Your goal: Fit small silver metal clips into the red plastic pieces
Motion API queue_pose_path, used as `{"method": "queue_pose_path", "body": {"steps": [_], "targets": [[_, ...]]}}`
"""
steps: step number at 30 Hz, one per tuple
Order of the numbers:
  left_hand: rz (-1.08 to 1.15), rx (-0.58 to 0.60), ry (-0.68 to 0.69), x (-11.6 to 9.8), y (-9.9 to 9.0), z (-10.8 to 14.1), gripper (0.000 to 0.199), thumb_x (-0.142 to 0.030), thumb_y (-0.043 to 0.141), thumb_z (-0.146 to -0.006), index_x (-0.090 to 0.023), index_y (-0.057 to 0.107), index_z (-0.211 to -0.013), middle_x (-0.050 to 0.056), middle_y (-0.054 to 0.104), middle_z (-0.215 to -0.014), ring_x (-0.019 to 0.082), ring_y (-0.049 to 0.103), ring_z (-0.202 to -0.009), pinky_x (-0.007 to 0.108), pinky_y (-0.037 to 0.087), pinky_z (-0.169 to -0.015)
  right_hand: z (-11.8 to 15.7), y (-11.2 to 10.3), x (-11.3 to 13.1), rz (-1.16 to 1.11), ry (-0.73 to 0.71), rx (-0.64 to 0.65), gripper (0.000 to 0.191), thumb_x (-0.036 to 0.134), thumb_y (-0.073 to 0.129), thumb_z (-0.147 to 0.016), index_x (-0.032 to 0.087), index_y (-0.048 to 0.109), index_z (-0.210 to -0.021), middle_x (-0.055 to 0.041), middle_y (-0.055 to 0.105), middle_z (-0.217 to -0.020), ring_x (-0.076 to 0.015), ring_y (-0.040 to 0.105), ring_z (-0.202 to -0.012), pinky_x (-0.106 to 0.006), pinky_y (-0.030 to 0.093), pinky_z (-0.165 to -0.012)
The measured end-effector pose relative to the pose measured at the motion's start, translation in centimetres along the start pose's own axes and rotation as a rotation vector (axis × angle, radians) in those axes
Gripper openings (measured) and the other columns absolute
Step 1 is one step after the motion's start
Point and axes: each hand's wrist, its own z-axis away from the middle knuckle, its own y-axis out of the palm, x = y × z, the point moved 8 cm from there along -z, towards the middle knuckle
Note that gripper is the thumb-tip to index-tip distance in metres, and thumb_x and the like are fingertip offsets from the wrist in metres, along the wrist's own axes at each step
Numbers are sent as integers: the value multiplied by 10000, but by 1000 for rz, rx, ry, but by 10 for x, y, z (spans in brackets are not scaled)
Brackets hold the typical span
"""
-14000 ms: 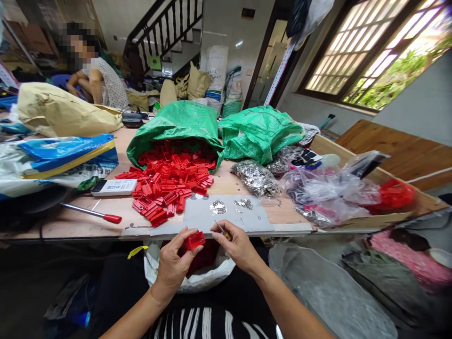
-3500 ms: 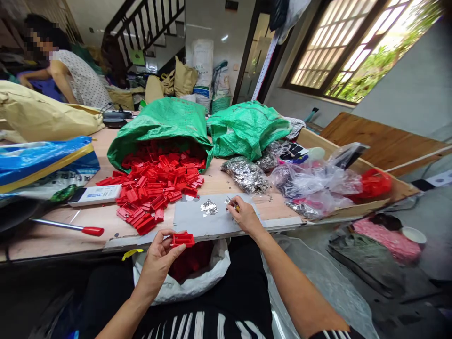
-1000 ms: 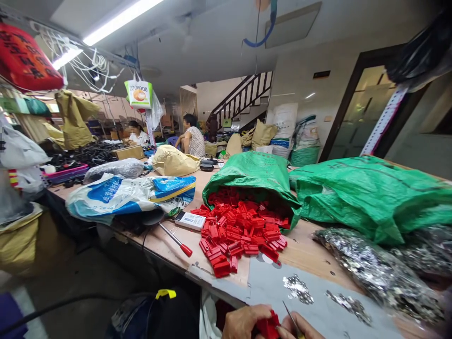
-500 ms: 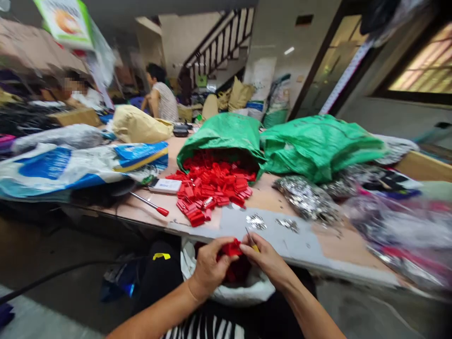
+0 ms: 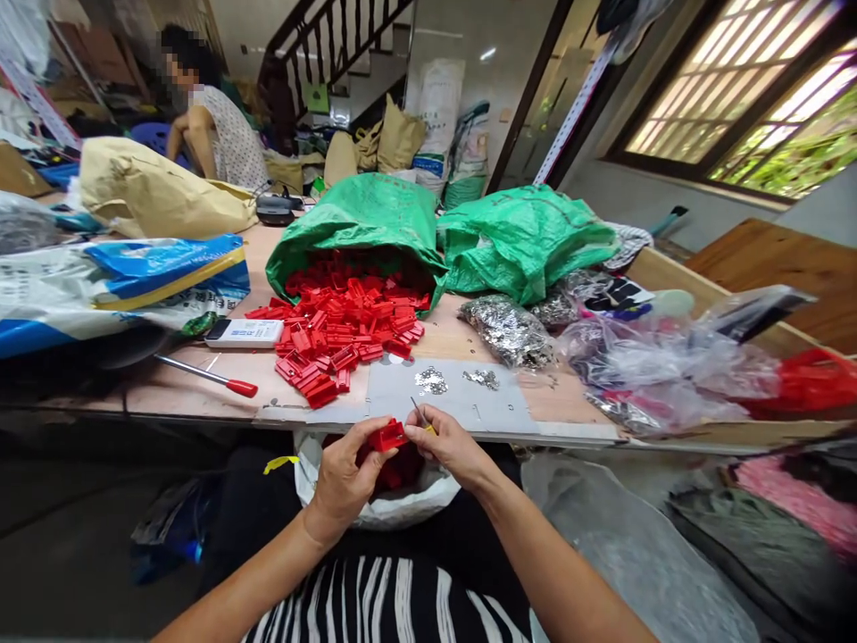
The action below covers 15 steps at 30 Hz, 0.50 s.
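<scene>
Between thumb and fingers, my left hand [image 5: 348, 473] holds a red plastic piece [image 5: 388, 436]. My right hand [image 5: 448, 446] is closed on a thin tool [image 5: 428, 428] with a yellow handle, its metal tip pointing up and left; the fingertips meet the red piece's right end. Below both hands, a white sack [image 5: 408, 511] on the lap holds more red pieces. On the table beyond, a heap of red pieces [image 5: 335, 326] spills from a green sack [image 5: 365, 214]. Small metal parts [image 5: 430, 380] lie in two little piles on a grey sheet [image 5: 395, 402].
A red-handled rod [image 5: 207, 375] and a white box [image 5: 247, 333] lie left of the heap. At right are a second green sack [image 5: 522, 241], a bag of metal parts [image 5: 509, 330] and clear plastic bags [image 5: 676, 357]. A person [image 5: 220, 134] sits beyond the table.
The view has swung to the right, so the table and hands appear further left and the window shows more. Both hands keep hold of the red piece and the tool.
</scene>
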Motion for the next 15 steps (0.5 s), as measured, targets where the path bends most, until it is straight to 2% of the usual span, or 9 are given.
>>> {"method": "queue_pose_path", "body": {"steps": [5,10,15], "targets": [[-10,13,11,-2,3,1,288,-233,588,-838,-222,579,-1126,49,705,-1054,177,672,-944,287,535,-830,1,-4,-2,89,-11,-21,368,472,683,-714,192,458,-798,95,372,-558,-49,280,-461,-188,204,-427],[-46,19,113,-12,9,2,290,-182,579,-832,-215,577,-1120,41,715,-1015,167,679,-918,261,537,-813,2,-6,2,215,-122,-34,319,422,671,-736,187,460,-784,67,423,-645,-73,347,-576,-195,291,-516],[-41,57,113,-10,16,4,288,-187,554,-838,-223,584,-1123,38,718,-1003,174,687,-899,259,550,-783,5,-3,-10,115,-72,-4,369,456,679,-721,195,423,-773,77,408,-629,-63,321,-532,-193,268,-481]]}}
